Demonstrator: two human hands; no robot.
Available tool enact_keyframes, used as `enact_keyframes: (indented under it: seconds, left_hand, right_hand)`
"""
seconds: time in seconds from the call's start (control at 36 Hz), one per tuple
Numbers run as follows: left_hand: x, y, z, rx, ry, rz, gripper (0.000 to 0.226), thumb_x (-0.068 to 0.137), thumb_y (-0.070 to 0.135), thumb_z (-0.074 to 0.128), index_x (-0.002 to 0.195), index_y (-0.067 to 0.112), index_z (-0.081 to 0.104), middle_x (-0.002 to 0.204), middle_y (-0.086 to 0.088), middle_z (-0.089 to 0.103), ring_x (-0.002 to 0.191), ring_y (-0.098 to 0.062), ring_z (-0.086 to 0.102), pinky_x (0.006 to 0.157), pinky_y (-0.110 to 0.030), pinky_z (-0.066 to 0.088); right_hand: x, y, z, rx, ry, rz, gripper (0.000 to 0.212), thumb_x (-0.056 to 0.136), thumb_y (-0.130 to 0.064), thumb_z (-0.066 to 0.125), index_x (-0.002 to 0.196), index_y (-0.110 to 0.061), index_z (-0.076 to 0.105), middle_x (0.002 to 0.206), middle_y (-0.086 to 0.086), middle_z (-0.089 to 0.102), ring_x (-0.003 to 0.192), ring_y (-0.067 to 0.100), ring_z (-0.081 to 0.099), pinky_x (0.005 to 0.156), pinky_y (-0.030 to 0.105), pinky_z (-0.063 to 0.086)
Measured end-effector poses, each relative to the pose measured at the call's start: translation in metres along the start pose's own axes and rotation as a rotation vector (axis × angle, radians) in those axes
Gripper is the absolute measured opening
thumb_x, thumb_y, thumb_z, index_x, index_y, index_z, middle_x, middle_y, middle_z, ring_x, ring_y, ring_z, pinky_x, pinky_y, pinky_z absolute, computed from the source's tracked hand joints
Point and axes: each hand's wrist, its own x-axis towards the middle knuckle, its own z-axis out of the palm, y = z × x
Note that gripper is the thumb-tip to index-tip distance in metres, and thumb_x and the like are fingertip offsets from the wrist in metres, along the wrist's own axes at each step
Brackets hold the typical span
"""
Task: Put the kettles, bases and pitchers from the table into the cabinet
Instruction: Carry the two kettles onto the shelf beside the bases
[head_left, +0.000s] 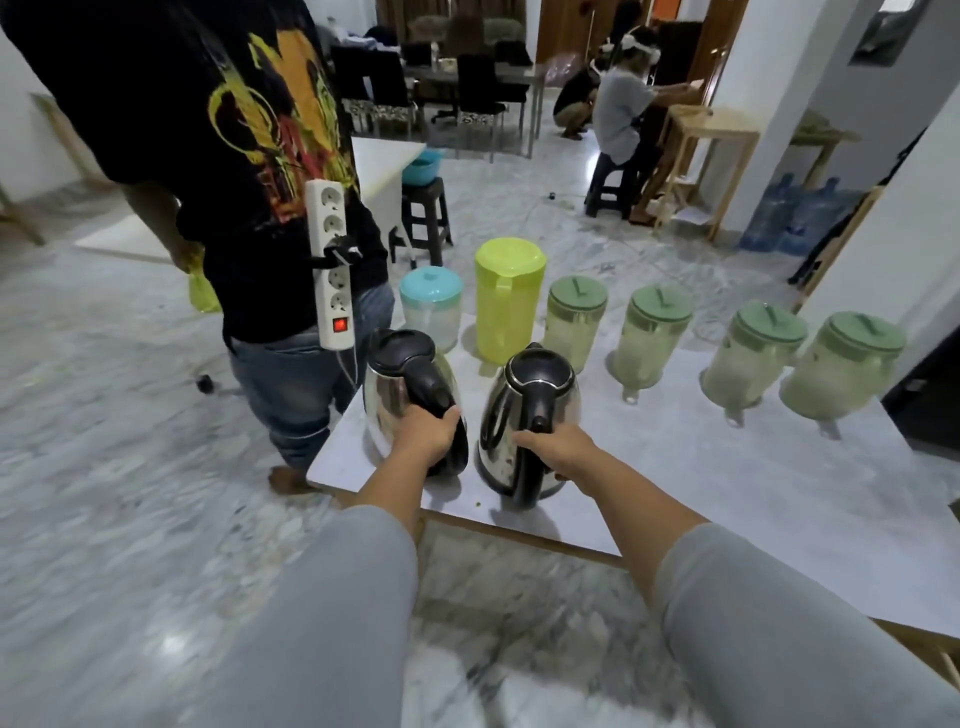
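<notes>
Two steel kettles with black lids and handles stand at the near left end of the white table (727, 519). My left hand (423, 434) grips the handle of the left kettle (387, 395). My right hand (558, 449) grips the handle of the right kettle (556, 410). Behind them stand a small pitcher with a blue lid (431, 306) and a tall yellow-green pitcher (509, 299). Further right, several clear pitchers with green lids form a row, starting with one (576, 319) beside the yellow one. No kettle bases show.
A person in a black shirt (249, 156) stands close at the table's left corner with a white power strip (330, 265) hanging at the back. A dark stool (423, 218) with a blue basin is behind. Other people sit far back by a wooden table.
</notes>
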Motion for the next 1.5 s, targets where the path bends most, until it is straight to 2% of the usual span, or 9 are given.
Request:
enact_keyframes:
  seconds: [0.22,0.36,0.53,0.69,0.83,0.97,1.25,1.36,1.5]
  left_hand:
    - [0.011,0.001,0.008,-0.198,-0.003,-0.021,0.072,0.09,0.043,0.058,0.143,-0.001,0.033,0.142,-0.017,0.047,0.128,-0.036,0.047,0.102,-0.04,0.042]
    - [0.025,0.002,0.005,-0.221,-0.051,-0.038,0.064,0.09,0.038,0.054,0.139,0.0,0.037,0.135,-0.016,0.052,0.12,-0.035,0.051,0.082,-0.032,0.038]
    - [0.031,0.012,-0.014,-0.303,0.026,0.011,0.054,0.089,0.036,0.052,0.129,0.0,0.048,0.129,-0.017,0.057,0.118,-0.035,0.054,0.097,-0.038,0.044]
    - [0.027,0.023,-0.03,-0.276,0.002,0.112,0.052,0.083,0.038,0.054,0.12,0.002,0.06,0.118,-0.017,0.065,0.108,-0.035,0.061,0.094,-0.037,0.05]
    - [0.012,0.028,-0.025,-0.244,-0.074,0.178,0.052,0.087,0.038,0.056,0.123,0.0,0.06,0.122,-0.02,0.063,0.113,-0.035,0.058,0.094,-0.035,0.046]
    - [-0.018,0.041,-0.013,-0.18,-0.177,0.329,0.054,0.091,0.03,0.054,0.137,0.002,0.046,0.13,-0.02,0.058,0.12,-0.036,0.054,0.095,-0.035,0.043]
    - [-0.091,0.066,0.038,-0.075,-0.411,0.536,0.032,0.086,0.031,0.053,0.096,0.002,0.062,0.089,-0.013,0.059,0.089,-0.032,0.058,0.076,-0.033,0.047]
    - [-0.14,0.07,0.066,-0.05,-0.515,0.614,0.038,0.086,0.032,0.053,0.102,-0.001,0.064,0.094,-0.014,0.061,0.088,-0.031,0.054,0.074,-0.031,0.043]
    - [-0.21,0.059,0.099,-0.036,-0.643,0.681,0.037,0.089,0.031,0.055,0.109,0.001,0.063,0.095,-0.011,0.057,0.102,-0.033,0.059,0.078,-0.031,0.043]
  right_hand:
    - [0.01,0.006,0.011,0.155,0.033,0.035,0.023,0.082,-0.021,0.067,0.098,-0.01,0.057,0.088,0.006,0.059,0.086,0.024,0.057,0.077,0.031,0.045]
    - [0.012,0.005,0.024,0.289,0.186,0.086,0.009,0.078,-0.015,0.064,0.082,-0.012,0.057,0.083,0.01,0.061,0.076,0.024,0.057,0.069,0.029,0.043]
    - [0.009,0.001,0.022,0.369,0.368,0.112,0.004,0.071,-0.013,0.061,0.073,-0.013,0.057,0.084,0.016,0.069,0.085,0.031,0.065,0.077,0.035,0.052]
    - [-0.014,-0.005,0.024,0.433,0.506,0.151,0.007,0.072,-0.013,0.059,0.077,-0.008,0.06,0.063,0.009,0.063,0.057,0.021,0.057,0.058,0.026,0.045]
    - [-0.037,0.007,0.023,0.488,0.64,0.215,0.019,0.071,-0.018,0.059,0.086,-0.006,0.064,0.08,0.014,0.069,0.071,0.028,0.061,0.063,0.03,0.048]
    - [-0.069,0.023,0.01,0.54,0.758,0.272,0.014,0.068,-0.018,0.058,0.077,-0.008,0.062,0.08,0.014,0.069,0.067,0.029,0.059,0.062,0.03,0.047]
    - [-0.149,0.082,-0.023,0.634,1.019,0.367,0.022,0.064,-0.02,0.057,0.078,-0.006,0.064,0.083,0.016,0.072,0.069,0.03,0.062,0.062,0.031,0.048]
    - [-0.196,0.117,-0.034,0.659,1.163,0.432,0.01,0.063,-0.02,0.059,0.069,-0.011,0.061,0.084,0.017,0.073,0.078,0.035,0.069,0.072,0.038,0.056]
    - [-0.263,0.166,-0.041,0.672,1.254,0.534,0.028,0.058,-0.024,0.056,0.078,-0.007,0.066,0.081,0.016,0.074,0.082,0.036,0.071,0.075,0.04,0.058]
